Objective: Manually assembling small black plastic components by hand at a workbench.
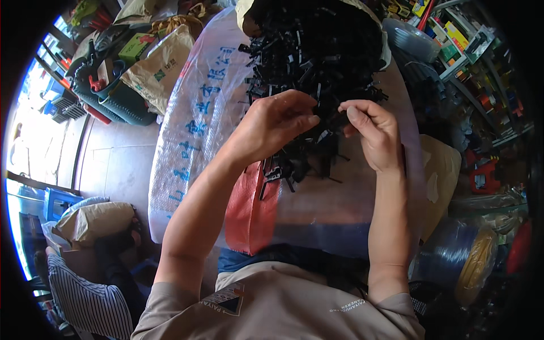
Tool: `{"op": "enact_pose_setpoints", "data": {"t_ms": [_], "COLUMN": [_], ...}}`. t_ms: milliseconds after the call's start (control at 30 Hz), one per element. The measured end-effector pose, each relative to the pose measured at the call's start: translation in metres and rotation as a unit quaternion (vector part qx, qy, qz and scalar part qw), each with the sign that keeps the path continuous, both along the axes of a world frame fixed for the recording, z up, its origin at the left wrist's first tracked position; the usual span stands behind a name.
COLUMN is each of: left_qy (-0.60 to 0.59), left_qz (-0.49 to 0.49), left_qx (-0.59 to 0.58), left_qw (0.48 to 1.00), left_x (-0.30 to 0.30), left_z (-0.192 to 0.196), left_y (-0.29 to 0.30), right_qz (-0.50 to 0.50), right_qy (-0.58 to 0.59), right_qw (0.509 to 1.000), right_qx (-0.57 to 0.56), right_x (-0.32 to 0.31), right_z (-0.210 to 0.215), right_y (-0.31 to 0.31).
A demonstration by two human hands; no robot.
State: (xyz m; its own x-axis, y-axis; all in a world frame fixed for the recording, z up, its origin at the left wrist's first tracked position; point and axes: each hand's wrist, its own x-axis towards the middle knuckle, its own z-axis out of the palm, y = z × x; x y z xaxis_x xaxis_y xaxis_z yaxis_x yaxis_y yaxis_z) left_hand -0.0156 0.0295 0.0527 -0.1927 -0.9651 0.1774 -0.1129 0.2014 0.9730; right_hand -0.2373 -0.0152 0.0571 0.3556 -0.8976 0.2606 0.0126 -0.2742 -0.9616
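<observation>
A heap of small black plastic parts [317, 54], some with pale metal-like strips, lies on a whitish woven plastic sack [192, 122] before me. Over the near side of the heap, my left hand [277, 122] is curled, its thumb and index finger bent toward each other. Facing it across a short gap, my right hand [374, 133] has its thumb against the bent index finger. Anything in either set of fingertips is lost against the black parts behind. Several loose black parts [292, 167] lie nearer me, beside a red band [249, 209] on the sack.
At the left stand a dark green bin [122, 93] and a brown paper sack [161, 68]. A person in a striped garment [88, 294] is at the lower left. Shelves of goods [467, 54] and a clear coil [411, 39] line the right, with wrapped spools [473, 266] lower down.
</observation>
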Motion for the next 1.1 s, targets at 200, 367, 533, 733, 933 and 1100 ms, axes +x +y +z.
{"op": "enact_pose_setpoints", "data": {"t_ms": [200,367,533,733,933,1100], "left_qy": [-0.033,0.053,0.085,0.039,-0.055,-0.117], "left_qz": [0.025,0.022,0.011,0.045,0.111,0.139], "left_qx": [-0.002,0.018,-0.031,-0.061,-0.264,-0.329], "left_qw": [0.999,0.998,0.996,0.996,0.957,0.927], "left_x": [-0.007,-0.004,-0.013,-0.013,-0.016,-0.018], "left_z": [0.002,-0.018,-0.018,-0.020,-0.029,-0.039], "left_y": [-0.030,-0.031,-0.023,-0.016,-0.022,-0.025], "right_qz": [0.001,-0.055,-0.004,0.041,0.049,0.064], "right_qy": [-0.158,-0.139,-0.162,-0.125,-0.113,-0.121], "right_qw": [0.987,0.989,0.986,0.987,0.992,0.991], "right_qx": [0.041,0.010,-0.044,-0.087,-0.040,0.007], "right_x": [0.000,-0.001,0.021,0.033,0.040,0.044], "right_z": [-0.008,-0.015,-0.026,-0.029,-0.033,-0.038], "right_y": [-0.033,-0.026,-0.019,-0.015,-0.010,-0.011]}}
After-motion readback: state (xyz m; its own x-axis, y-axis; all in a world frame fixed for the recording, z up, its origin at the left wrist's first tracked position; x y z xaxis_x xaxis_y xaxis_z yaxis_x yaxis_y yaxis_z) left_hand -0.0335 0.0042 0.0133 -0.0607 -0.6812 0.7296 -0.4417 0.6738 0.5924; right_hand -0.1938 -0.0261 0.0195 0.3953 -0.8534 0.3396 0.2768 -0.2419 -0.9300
